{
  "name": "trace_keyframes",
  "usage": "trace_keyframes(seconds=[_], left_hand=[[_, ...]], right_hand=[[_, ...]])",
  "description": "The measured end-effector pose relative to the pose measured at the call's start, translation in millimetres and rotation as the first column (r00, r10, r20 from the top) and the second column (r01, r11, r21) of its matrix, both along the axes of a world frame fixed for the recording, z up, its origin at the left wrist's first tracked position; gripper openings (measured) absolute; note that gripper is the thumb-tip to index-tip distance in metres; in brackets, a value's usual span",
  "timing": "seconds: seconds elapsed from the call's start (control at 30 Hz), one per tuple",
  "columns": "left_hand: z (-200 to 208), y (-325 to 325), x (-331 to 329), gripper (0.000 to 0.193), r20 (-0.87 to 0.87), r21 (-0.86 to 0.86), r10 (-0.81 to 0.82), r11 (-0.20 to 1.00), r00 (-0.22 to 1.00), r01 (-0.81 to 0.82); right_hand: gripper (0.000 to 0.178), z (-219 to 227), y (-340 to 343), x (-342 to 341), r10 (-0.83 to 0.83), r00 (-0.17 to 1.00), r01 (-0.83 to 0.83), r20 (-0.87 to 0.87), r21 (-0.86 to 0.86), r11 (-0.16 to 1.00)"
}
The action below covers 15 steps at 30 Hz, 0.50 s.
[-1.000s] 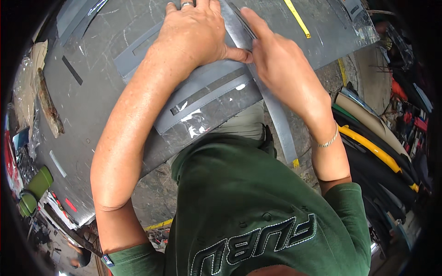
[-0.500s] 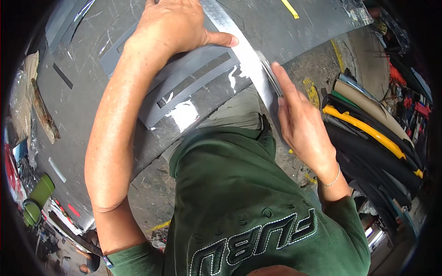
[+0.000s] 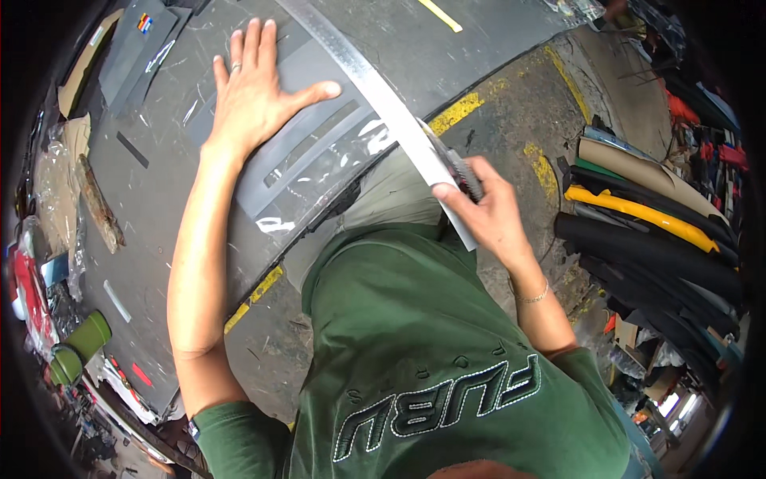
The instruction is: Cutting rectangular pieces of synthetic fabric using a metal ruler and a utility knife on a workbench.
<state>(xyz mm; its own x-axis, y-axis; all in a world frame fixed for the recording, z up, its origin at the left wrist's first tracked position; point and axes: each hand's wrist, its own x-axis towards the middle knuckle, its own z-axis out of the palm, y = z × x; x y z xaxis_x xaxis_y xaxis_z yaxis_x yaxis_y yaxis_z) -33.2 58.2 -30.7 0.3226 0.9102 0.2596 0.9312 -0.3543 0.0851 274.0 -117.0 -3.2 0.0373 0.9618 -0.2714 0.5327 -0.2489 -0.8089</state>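
My left hand (image 3: 254, 104) lies flat with fingers spread on a dark grey sheet piece (image 3: 299, 68) with slot-like cutouts and a clear plastic part. A long metal ruler (image 3: 375, 92) runs slantwise past the right side of that piece, and its near end sticks out over the table edge. In my right hand (image 3: 496, 217) is a utility knife (image 3: 463, 172) with a ridged dark handle, held beside the ruler. The right thumb presses on the ruler near its end. Part of the knife is hidden by the fingers.
The dark table (image 3: 179, 255) carries a small dark strip (image 3: 132, 149), a piece of wood (image 3: 100, 199) and grey sheets (image 3: 140, 56). A green roll (image 3: 84, 343) is at the left. Rolled materials, one a yellow roll (image 3: 638, 217), lie to the right.
My left hand has come off the ruler and spread flat on the grey piece. My right thumb is now on the ruler, whose near end shows farther out.
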Motion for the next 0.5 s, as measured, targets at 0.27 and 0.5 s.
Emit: trace_keyframes(seconds=[0.27, 0.5], left_hand=[[26, -19, -33, 0.113, 0.095, -0.163, -0.072, 0.983, 0.993, 0.087], [16, -35, 89, 0.086, -0.034, -0.074, -0.125, 0.990, 0.992, 0.122]], right_hand=[[0.025, 46, 13, 24, -0.001, 1.000, 0.004, -0.025, 0.132, 0.991], [0.020, 81, 37, 44, 0.015, 0.995, 0.029, -0.097, 0.429, 0.903]])
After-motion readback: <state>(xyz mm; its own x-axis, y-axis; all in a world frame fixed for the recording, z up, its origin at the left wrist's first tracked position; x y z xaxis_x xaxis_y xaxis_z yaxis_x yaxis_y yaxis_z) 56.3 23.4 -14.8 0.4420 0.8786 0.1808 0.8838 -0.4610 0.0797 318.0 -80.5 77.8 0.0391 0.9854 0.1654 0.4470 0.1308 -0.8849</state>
